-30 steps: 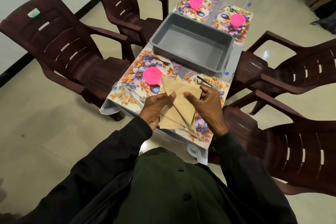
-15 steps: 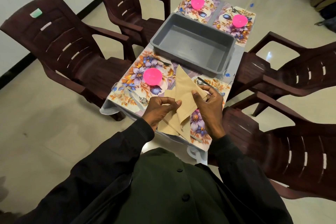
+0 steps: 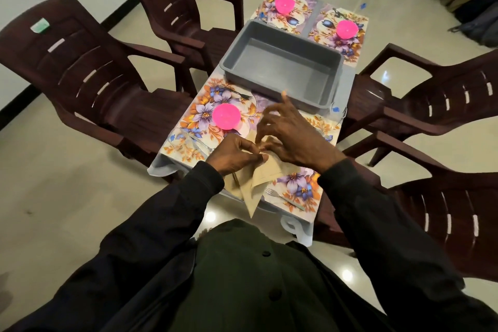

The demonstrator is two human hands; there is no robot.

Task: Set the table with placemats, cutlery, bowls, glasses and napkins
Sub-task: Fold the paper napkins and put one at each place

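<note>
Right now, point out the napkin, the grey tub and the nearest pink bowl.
napkin (image 3: 265, 175): head view, folded part below the hands.
grey tub (image 3: 280, 67): head view, its bare floor.
nearest pink bowl (image 3: 226, 116): head view, its middle.
</note>
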